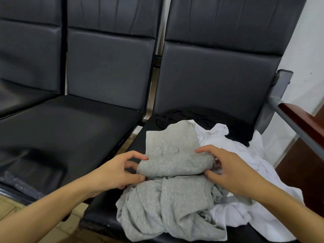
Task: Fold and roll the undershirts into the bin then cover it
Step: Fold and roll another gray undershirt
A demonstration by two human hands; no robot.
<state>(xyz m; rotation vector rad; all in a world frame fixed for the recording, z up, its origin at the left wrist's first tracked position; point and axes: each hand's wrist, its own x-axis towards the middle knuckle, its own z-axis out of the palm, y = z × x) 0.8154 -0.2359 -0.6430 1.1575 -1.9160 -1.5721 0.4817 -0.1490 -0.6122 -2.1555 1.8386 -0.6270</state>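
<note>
A grey undershirt (172, 155) lies folded on the right black seat (140, 148), its near end rolled into a thick tube. My left hand (119, 170) pinches the roll's left end between thumb and fingers. My right hand (229, 170) grips the roll's right end the same way. A second, crumpled grey undershirt (168, 209) lies just in front of the roll. A white undershirt (249, 160) is heaped to the right, and a black one (177, 118) lies behind, against the backrest. No bin is in view.
Three joined black padded seats run across the view; the middle seat (70, 127) lies to the left of the clothes. A metal armrest with a dark wooden top (301, 121) stands at the right. Tiled floor (15, 209) shows at the lower left.
</note>
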